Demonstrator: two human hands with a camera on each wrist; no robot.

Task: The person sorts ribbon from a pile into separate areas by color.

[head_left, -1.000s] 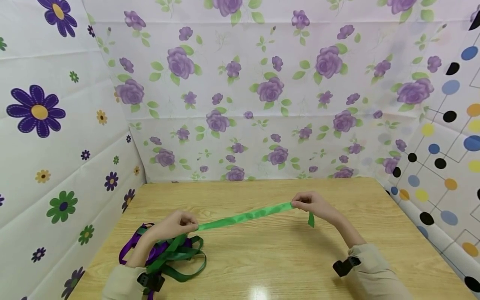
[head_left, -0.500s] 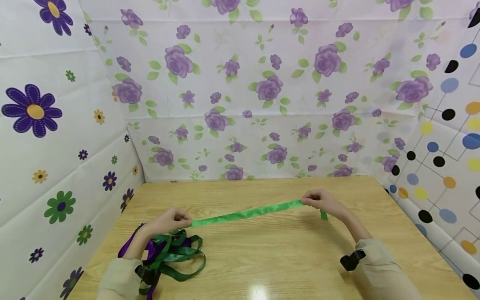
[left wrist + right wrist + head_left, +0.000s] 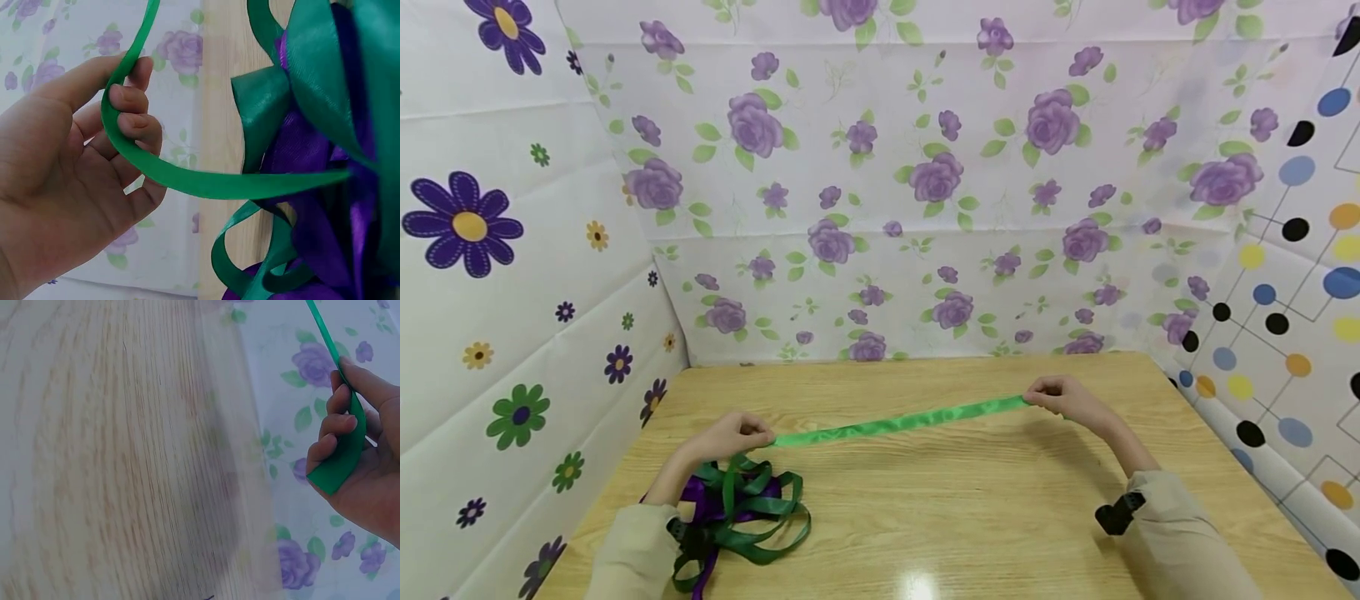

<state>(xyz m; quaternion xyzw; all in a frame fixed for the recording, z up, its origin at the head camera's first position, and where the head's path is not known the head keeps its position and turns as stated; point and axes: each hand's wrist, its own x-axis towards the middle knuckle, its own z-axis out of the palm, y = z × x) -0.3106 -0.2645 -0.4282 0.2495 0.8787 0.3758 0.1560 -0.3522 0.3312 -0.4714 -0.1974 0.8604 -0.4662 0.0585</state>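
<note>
Fingers (image 3: 130, 99) of the left hand (image 3: 732, 435) and right hand (image 3: 1071, 402) pinch a green satin ribbon (image 3: 902, 423) stretched between them; light, even tension should keep it flat without tightening the green-and-purple ribbon tangle (image 3: 319, 69) near the left fingers.

Green ribbon (image 3: 352, 450) in the right fingers (image 3: 337, 425), flowered cloth (image 3: 306, 503) behind, wood-grained table (image 3: 112, 456) alongside.

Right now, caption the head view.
Left hand and right hand pinch a bright green satin ribbon above a wood-grain table, purple and dark-green ribbons tangled nearby.
</note>
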